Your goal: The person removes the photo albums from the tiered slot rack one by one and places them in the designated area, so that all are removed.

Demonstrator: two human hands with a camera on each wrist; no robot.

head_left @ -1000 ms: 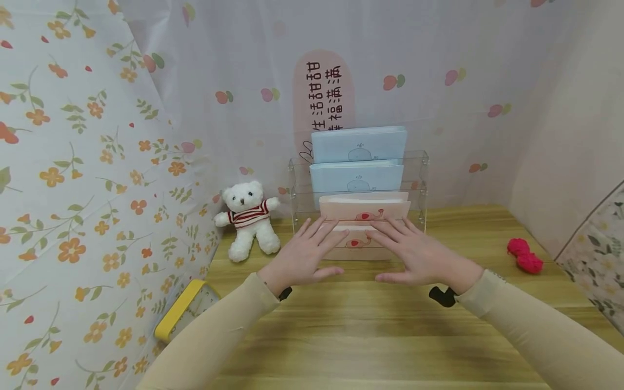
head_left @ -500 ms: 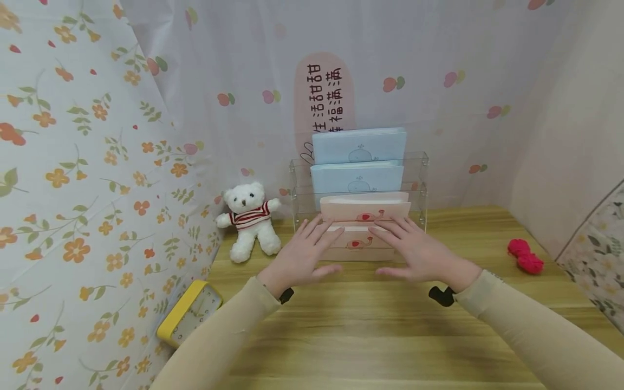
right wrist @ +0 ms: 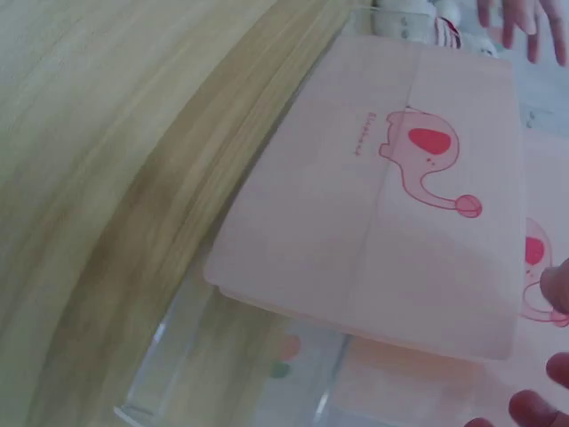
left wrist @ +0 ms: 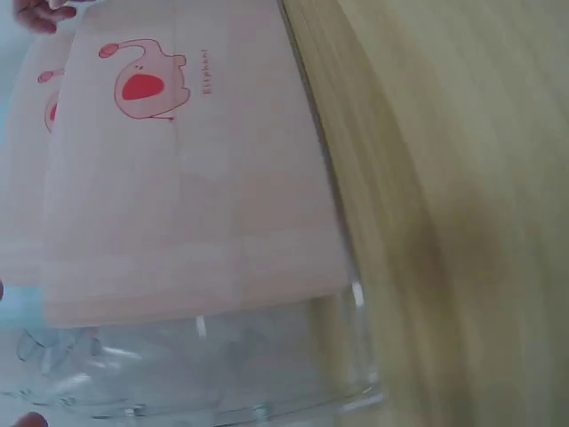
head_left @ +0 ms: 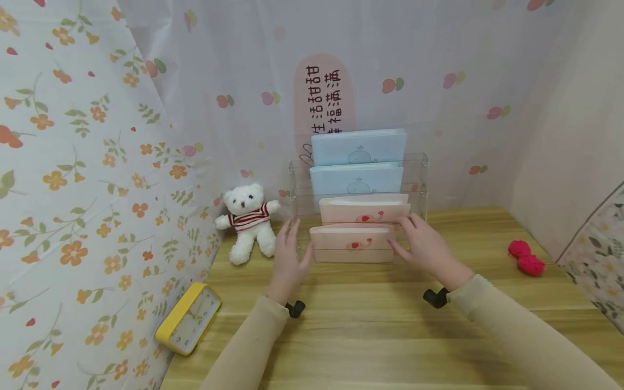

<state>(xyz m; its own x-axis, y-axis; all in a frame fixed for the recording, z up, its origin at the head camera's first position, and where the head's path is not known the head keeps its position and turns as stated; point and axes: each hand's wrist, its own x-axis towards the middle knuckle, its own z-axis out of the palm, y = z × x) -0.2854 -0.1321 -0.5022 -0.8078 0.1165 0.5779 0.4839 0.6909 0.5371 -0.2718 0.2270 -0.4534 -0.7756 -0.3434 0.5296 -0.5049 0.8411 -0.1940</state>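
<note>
Two pink booklets with red elephant drawings stand in the lower tiers of a clear rack (head_left: 424,184). The front pink booklet (head_left: 336,244) fills much of both wrist views, and the rear pink booklet (head_left: 341,211) shows behind it. My left hand (head_left: 287,265) is beside the front booklet's left edge, fingers extended upward, holding nothing. At the opposite edge is my right hand (head_left: 429,249), its fingers bent slightly near the upper right corner. In the right wrist view, its fingertips (right wrist: 533,409) appear apart from the front booklet, over the rear one.
Two blue booklets with whale drawings, an upper one (head_left: 358,146) and a lower one (head_left: 336,179), occupy the higher tiers. A white teddy bear (head_left: 253,238) sits left of the rack. A yellow clock (head_left: 182,314) lies at the left, pink yarn (head_left: 526,257) at the right of the wooden table (head_left: 361,336).
My hands have moved apart from in front of the pink booklets: the left one outward to the left, the right one slightly rightward. The front booklet is now uncovered; the booklets stay put.
</note>
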